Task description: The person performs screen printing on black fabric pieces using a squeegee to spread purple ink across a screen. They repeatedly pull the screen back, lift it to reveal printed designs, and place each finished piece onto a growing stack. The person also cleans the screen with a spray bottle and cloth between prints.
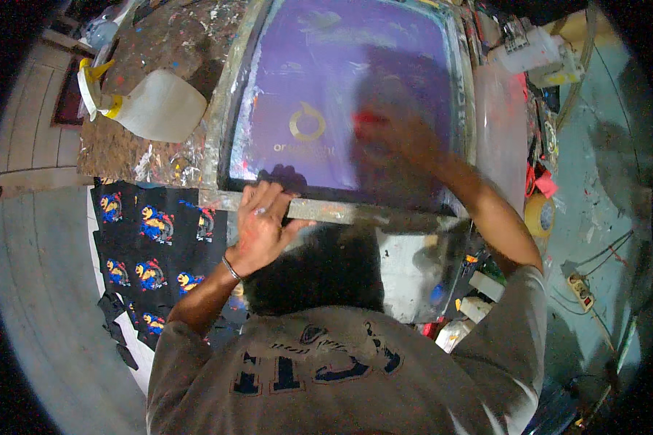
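A wooden-framed printing screen [305, 87] with purple mesh lies in front of me, a pale round emblem showing near its lower left. My left hand [263, 221] grips the near bar of its frame, fingers over the bar and thumb spread along it. My right hand [406, 134] is over the right half of the mesh, dark and smeared by motion. A blurred red thing [370, 119] shows at its fingers; its kind and how it is held cannot be made out. Shadow falls across the mesh there.
A white spray bottle [159, 105] with a yellow-and-white head lies left of the screen on a paint-spattered board [170, 36]. Black fabric [134, 250] with colourful printed figures is at lower left. To the right are a tape roll [539, 215], a plastic container [526, 51] and a power strip [580, 291].
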Demonstrator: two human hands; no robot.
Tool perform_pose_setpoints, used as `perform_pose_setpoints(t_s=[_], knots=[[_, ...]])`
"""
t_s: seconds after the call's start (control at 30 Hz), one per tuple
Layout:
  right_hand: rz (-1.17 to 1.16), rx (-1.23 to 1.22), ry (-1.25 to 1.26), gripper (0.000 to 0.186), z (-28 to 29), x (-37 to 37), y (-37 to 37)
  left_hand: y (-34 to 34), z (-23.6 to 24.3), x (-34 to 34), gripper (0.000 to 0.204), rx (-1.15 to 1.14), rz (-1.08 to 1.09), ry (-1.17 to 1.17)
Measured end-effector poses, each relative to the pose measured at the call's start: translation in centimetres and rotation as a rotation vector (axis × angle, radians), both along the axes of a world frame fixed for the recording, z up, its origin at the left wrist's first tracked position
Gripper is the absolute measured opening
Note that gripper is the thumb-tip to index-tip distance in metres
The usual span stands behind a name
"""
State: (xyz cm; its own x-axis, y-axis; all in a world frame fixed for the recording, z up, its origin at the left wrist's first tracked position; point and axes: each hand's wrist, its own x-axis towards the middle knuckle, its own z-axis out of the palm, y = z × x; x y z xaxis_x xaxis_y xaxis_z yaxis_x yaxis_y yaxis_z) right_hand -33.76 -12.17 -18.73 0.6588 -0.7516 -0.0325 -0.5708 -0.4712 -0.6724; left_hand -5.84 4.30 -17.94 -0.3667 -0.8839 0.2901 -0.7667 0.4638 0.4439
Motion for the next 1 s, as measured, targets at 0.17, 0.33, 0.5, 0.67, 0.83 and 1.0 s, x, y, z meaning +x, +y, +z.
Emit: perform_pose_setpoints(t_s=[0.17,0.33,0.5,0.67,0.83,1.0], knots=[[0.475,-0.243,-0.048,0.020,-0.5,1.3,2.2,-0.2,0.2,-0.2,0.046,0.024,0.017,0.026],[0.189,-0.220,0.180,0.014,-0.4,-0.9,1.1,-0.1,-0.6,0.1,0.046,0.037,0.023,-0.003],[0.364,0.122,0.058,0.017,-1.5,-2.4,1.7,-0.4,-0.3,-0.1,0.046,0.028,0.019,0.000],[0.166,-0.129,0.383,0.017,-0.1,-3.1,0.3,-0.4,-0.6,-0.1,0.046,0.003,0.026,-0.013],[0.358,0.106,0.046,0.018,-3.7,-8.6,1.5,-0.6,-1.7,0.0,0.044,0.047,0.032,-0.007],[-0.252,-0.433,0.282,0.023,-2.3,-7.7,-3.0,-0.2,-2.1,0.2,0.046,0.097,0.034,-0.002]])
